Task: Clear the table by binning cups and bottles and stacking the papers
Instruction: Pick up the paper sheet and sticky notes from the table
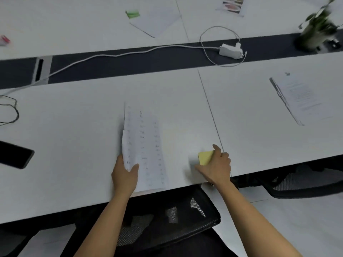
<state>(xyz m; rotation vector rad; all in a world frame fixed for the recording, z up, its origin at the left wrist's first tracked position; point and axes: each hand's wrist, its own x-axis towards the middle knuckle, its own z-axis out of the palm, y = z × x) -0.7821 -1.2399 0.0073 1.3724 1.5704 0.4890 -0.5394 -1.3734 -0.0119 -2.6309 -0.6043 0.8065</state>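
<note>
Left hand (125, 175): grips the near left edge of the printed sheets (146, 145), thumb lying on top of the page.
Right hand (216, 167): fingers curled round a yellow note (205, 157), pinching it just above the counter (74, 127).
Printed sheets: lie lengthwise between the two hands, near end flush with the counter's front edge, left edge lifted.
Writing: columns of print on the sheets, too blurred to read; no brand legible anywhere.
Front edge: runs just under both wrists, with a black mesh chair (167, 219) tucked below it.
Seam (213, 117): a thin line crossing the counter just beside the right hand.
Open room: bare white surface to the left of the sheets and beyond them, up to the dark strip (130, 64).
Right side: clipped papers (300, 98), well apart from the hands.
Left side: a black flat device (14, 154) at the frame edge and a looped black cord (11, 110).
Dark strip: carries a white charger (230, 50) and its cable (111, 56).
Far counter: a loose sheet (157, 21), a green item (132, 13), a photo print (233, 4), a potted plant (317, 28).
</note>
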